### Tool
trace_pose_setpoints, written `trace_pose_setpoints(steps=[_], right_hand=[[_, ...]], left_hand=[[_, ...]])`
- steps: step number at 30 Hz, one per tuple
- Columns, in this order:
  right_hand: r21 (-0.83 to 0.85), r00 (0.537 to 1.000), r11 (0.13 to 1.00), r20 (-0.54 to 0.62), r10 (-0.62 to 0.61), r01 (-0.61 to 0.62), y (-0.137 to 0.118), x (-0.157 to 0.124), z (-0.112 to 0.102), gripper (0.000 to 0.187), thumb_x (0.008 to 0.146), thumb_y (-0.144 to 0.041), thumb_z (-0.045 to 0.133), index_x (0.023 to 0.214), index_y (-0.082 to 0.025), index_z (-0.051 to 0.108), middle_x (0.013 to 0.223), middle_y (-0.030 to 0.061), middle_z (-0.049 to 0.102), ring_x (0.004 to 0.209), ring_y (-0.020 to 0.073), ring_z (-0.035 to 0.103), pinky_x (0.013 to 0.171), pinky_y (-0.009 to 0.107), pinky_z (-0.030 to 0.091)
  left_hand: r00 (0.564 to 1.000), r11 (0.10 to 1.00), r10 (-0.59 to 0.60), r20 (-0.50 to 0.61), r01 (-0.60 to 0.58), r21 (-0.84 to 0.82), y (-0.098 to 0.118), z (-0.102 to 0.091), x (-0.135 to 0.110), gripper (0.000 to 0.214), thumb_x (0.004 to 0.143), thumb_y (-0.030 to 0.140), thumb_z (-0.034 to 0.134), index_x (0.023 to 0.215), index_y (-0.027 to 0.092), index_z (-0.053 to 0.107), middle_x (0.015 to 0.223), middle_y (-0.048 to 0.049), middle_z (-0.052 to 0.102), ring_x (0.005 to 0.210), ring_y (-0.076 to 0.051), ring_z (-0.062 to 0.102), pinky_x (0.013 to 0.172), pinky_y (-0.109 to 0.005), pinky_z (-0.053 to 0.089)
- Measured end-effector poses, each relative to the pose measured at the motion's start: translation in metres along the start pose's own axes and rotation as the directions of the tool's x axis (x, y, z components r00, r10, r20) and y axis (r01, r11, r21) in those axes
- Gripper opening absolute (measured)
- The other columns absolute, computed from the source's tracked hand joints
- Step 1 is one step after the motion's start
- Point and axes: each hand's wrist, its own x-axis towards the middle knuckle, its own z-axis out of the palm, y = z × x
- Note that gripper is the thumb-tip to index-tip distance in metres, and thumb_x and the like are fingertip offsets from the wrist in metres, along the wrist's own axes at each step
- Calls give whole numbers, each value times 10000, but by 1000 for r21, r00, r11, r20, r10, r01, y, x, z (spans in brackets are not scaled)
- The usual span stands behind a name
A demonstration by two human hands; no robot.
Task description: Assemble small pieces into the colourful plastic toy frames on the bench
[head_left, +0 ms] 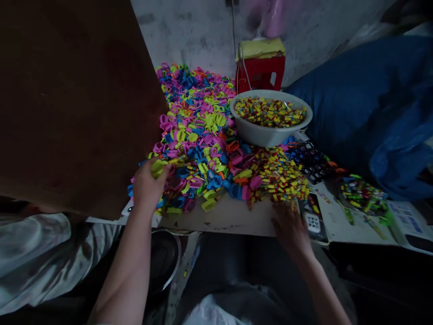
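My left hand is closed, fingers and thumb around a yellow-green plastic piece at the left edge of the heap. That heap of plastic pieces, pink, blue, yellow-green and orange, many of them ring-like, spreads back to the wall. My right hand lies low at the table's front edge, palm down, fingers apart. Its fingertips reach the near edge of a pile of small yellow-and-red pieces. The dim light hides whether they touch any single piece.
A white basin full of similar small pieces stands behind the pile, before a red stool. A brown board rises at left. On the right are a black grid tray, a phone, a bowl and a blue bag.
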Motion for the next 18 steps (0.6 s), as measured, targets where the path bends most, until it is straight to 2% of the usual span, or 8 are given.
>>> trace_pose_setpoints(steps=[1,3,6,8,10,12,14,18], right_hand=[[-6,1000,1000,10,3,-2,3,-1,5,386,970,-261,435,1336,-219,550,1437,116,526,1290,344,482,923,481,437],[9,1000,1000,15,-18,18,4,-2,12,368,968,-248,425,1297,-214,587,1438,111,528,1302,330,473,922,467,449],[61,998,997,3,-55,55,-1,-3,17,335,962,-252,424,1217,-212,638,1379,112,573,1261,300,507,927,451,458],[83,999,996,-26,-38,40,-3,-1,18,336,956,-262,428,1208,-216,644,1342,116,592,1223,295,525,919,454,459],[75,998,997,-65,12,-7,-6,4,16,371,951,-269,428,1269,-218,612,1365,124,572,1207,307,523,909,465,452],[45,996,998,-72,53,-50,-11,11,14,402,954,-279,425,1326,-231,571,1416,120,533,1214,320,509,910,475,434],[12,998,999,-30,48,-47,-17,20,10,394,968,-286,405,1325,-246,566,1424,109,531,1204,318,512,919,481,409],[-28,996,998,74,-48,51,-30,32,5,378,984,-277,373,1303,-229,570,1307,119,607,1112,298,554,903,466,390]], left_hand=[[1000,999,6,-21,-5,52,-10,1,13,537,875,487,576,1297,154,569,1260,-142,620,1187,-300,570,1017,-404,444],[999,988,9,34,-14,151,-23,4,29,573,866,489,580,1308,125,561,1293,-182,588,1225,-344,533,1039,-458,413],[994,971,77,77,-92,219,-17,12,28,510,877,466,561,1266,140,602,1338,-179,556,1266,-361,486,1071,-494,360],[981,968,185,65,-193,158,3,21,11,434,899,403,535,1252,163,611,1307,-150,572,1255,-319,487,1077,-465,350],[942,950,307,137,-312,18,29,38,-16,362,915,348,520,1221,187,627,1208,-118,613,1182,-276,522,1042,-431,378],[857,905,425,293,-404,-131,56,63,-48,291,921,325,529,1157,226,667,1182,-93,615,1141,-262,523,1009,-420,389],[775,877,479,412,-410,-249,79,92,-76,276,912,328,558,1141,235,681,1173,-89,616,1130,-266,516,1006,-430,374],[777,895,436,454,-320,-312,106,138,-104,254,905,318,559,1058,175,701,1126,-134,610,1115,-326,506,968,-487,389]])
